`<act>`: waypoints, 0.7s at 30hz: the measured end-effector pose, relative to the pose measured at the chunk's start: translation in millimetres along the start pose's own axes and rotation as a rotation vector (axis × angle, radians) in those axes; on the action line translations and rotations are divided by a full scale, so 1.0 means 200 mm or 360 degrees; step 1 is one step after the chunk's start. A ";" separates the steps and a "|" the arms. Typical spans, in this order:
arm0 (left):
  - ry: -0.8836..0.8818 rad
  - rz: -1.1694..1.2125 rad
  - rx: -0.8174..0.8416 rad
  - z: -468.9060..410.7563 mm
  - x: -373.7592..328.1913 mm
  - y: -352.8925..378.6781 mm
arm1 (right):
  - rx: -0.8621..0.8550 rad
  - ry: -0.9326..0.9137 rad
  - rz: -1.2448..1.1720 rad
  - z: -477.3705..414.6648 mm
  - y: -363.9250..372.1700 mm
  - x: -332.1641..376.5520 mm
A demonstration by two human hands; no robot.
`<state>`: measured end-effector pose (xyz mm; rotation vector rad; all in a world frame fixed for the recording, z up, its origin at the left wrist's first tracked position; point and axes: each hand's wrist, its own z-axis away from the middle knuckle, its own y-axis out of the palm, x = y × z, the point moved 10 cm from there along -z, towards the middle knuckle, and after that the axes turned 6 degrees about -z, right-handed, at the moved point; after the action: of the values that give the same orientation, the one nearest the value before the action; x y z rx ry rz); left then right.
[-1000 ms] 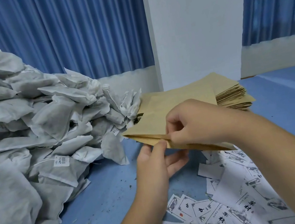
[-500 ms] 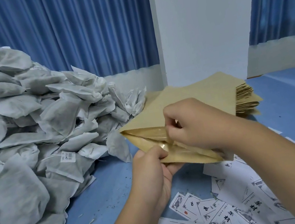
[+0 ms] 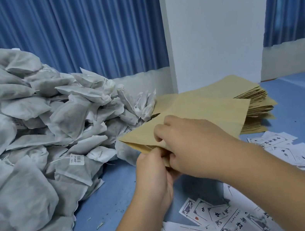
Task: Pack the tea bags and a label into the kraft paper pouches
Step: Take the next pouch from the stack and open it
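Both hands hold one kraft paper pouch (image 3: 206, 115) above the blue table, its mouth turned toward me. My left hand (image 3: 153, 173) pinches the near lip of the mouth from below. My right hand (image 3: 191, 145) pinches the upper lip, thumb tucked at the opening. The mouth is spread a little on its left side. A big heap of white tea bags (image 3: 35, 140) fills the left. Printed paper labels (image 3: 237, 222) lie scattered at the lower right, partly under my right forearm.
A stack of flat kraft pouches (image 3: 256, 109) lies behind the held pouch, against a white pillar (image 3: 212, 23). Blue curtains hang behind. Bare blue tabletop (image 3: 104, 215) shows between the tea bag heap and the labels, with a few tea crumbs.
The two hands have come closer together at the pouch mouth, and the pouch has lifted and turned slightly. The opening looks narrower than half a second ago.
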<state>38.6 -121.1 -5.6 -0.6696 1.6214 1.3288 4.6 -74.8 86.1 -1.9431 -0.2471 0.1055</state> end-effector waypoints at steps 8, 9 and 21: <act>-0.0007 -0.0117 -0.0096 -0.03 0.01 -0.07 | 0.0046 0.0025 0.0170 -0.01 0.04 0.08; -0.0009 -0.0126 -0.0123 -0.03 0.01 -0.08 | 0.0039 0.0032 0.0164 -0.01 0.04 0.08; -0.0500 0.0010 0.0035 0.00 0.16 -0.06 | -0.0487 0.0314 -0.0078 0.03 -0.27 -0.17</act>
<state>34.8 -121.1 -40.2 -0.4177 1.3825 1.3437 -36.7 -56.5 132.9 -2.2319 -0.1872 -0.1652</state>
